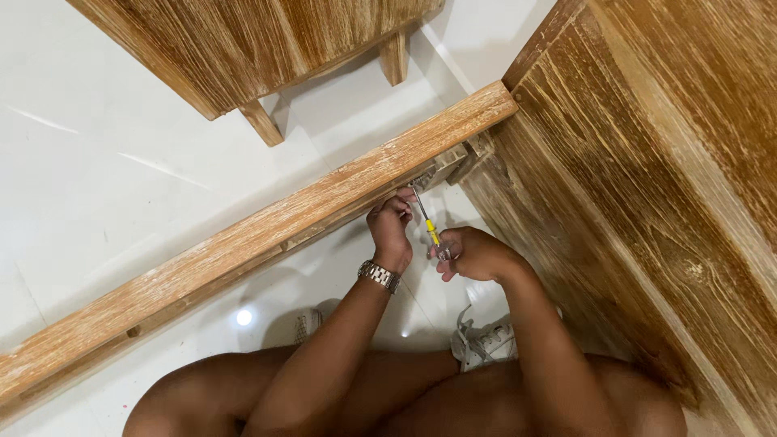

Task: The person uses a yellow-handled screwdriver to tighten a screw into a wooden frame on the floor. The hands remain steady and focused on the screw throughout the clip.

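Two hands: right hand (pixel 473 252) grips one screwdriver (pixel 426 220); left hand (pixel 390 226) pinches its tip.

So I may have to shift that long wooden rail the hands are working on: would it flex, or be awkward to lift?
The long wooden rail looks thick and solid, so it would probably stay stiff. Its length suggests it is fairly heavy and awkward to lift from one end. While the right hand holds the screwdriver at its joint, steadied by the left hand, it may be partly fastened.

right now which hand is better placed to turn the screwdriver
Right hand: it already grips the screwdriver by its handle end. The left hand sits up by the tip, against the wooden rail.
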